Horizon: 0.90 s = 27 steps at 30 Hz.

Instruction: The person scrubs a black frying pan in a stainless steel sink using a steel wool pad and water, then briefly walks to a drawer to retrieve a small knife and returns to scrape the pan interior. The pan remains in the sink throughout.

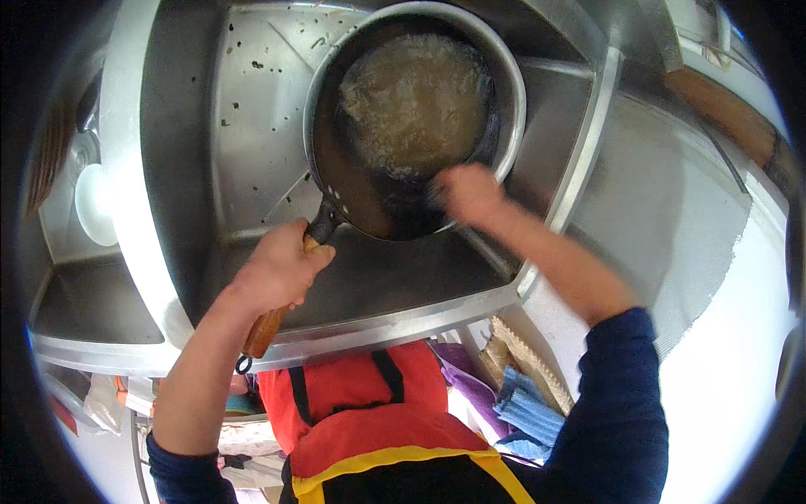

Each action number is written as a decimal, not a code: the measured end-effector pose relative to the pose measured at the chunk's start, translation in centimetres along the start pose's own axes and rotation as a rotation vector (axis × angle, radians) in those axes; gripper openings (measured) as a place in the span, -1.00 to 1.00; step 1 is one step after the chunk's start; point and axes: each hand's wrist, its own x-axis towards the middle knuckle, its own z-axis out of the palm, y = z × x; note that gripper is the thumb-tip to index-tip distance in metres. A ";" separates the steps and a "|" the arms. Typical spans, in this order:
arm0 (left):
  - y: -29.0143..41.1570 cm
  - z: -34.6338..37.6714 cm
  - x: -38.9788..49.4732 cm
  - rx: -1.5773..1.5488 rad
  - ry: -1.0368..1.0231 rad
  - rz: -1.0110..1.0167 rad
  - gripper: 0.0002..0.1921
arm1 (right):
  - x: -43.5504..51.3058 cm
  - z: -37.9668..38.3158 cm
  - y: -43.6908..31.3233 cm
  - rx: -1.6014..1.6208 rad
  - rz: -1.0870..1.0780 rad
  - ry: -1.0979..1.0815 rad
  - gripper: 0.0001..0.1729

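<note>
My left hand (277, 268) is wrapped around the wooden handle (263, 334) of a large wok (352, 189). The wok sits in a stainless steel sink basin (252, 170), its handle angled towards my body. Brownish liquid with a foamy, churned surface (415, 104) fills the middle of the wok. My right hand (469, 195) reaches over the near right rim, its fingers low against the inner wall. Motion blurs this hand, and whether it holds something is hidden.
Small dark green scraps (257, 65) are scattered on the basin floor. A metal divider (135, 157) separates a second basin on the left, which holds a white round dish (96, 205). Blue cloth (529, 406) and tan cloth (532, 362) hang below the sink's front edge.
</note>
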 end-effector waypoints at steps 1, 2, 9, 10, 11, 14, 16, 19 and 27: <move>0.0 0.1 0.0 -0.017 0.001 0.009 -0.71 | 0.9 -1.3 2.3 -0.253 0.094 -0.024 -0.75; -0.1 0.1 0.1 -0.021 0.007 0.005 -0.71 | 1.6 -2.9 4.0 -0.461 0.101 0.116 -0.80; 0.3 -0.4 -0.2 0.018 0.011 0.004 -0.67 | 0.7 -0.8 3.9 -0.239 -0.134 0.067 -0.81; 0.3 -0.4 -0.2 0.002 0.000 0.013 -0.67 | 1.1 -1.0 4.3 -0.304 -0.114 0.098 -0.81; 0.4 -0.3 -0.3 -0.004 -0.004 0.011 -0.67 | 1.4 -1.2 5.0 -0.339 -0.112 0.045 -0.81; 0.4 0.1 -0.3 -0.049 0.014 0.006 -0.71 | 4.2 -5.3 6.2 -0.549 -0.094 0.371 -0.84; 0.3 0.3 -0.3 -0.067 0.011 -0.018 -0.73 | 4.7 -5.0 6.0 -0.543 -0.081 0.605 -0.87; 0.1 0.2 -0.2 -0.056 -0.003 -0.020 -0.71 | 2.4 -2.2 4.5 -0.368 -0.001 0.077 -0.84; 0.0 0.6 -0.2 -0.100 -0.005 -0.020 -0.63 | 6.4 -3.7 6.0 -0.455 -0.133 0.692 -0.78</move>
